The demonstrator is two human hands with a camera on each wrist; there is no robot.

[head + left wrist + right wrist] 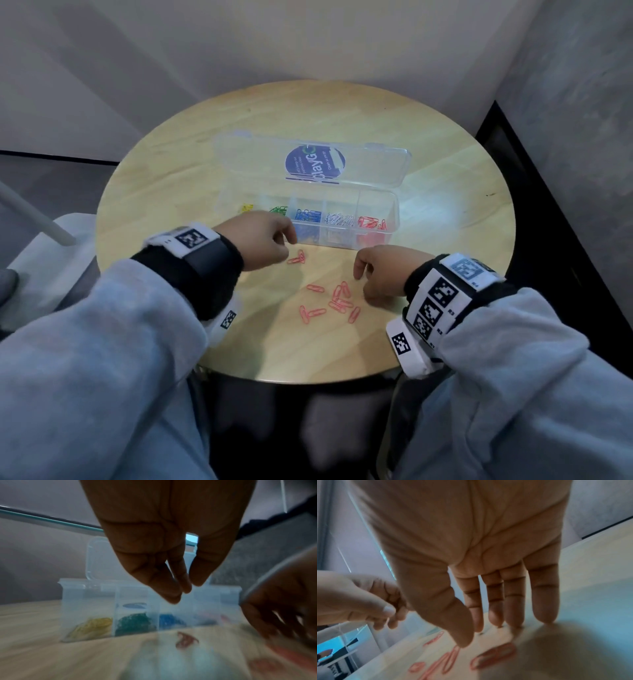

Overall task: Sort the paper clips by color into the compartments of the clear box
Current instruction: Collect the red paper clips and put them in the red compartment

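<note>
A clear box (pixel 376 219) lay open on the round wooden table (pixel 445 212), its lid (pixel 370 164) folded back on the far side with a blue label (pixel 315 162) showing. Its compartments ran left to right: yellow clips (pixel 246 207), green clips (pixel 279 209), blue clips (pixel 307 216), white clips (pixel 339 219) and red clips (pixel 371 222).

On the near side of the box, pink paper clips (pixel 337 301) lay scattered on the tabletop, and two more pink clips (pixel 298 257) sat apart, just beside the left hand (pixel 260 240).

That left hand hovered in front of the box's green compartment, its fingers (pixel 171 588) drawn together and pointing down toward the thumb; I saw no clip between them, though the wrist view was blurred.

The right hand (pixel 383 274) was near the scattered pile on its right side, palm down, the fingers (pixel 542 601) fairly straight and spread a little, their tips at or just above the tabletop, holding nothing I could see.

Both sleeves (pixel 102 342) were pale grey, with marker-tagged bands (pixel 442 298) on the wrists.
</note>
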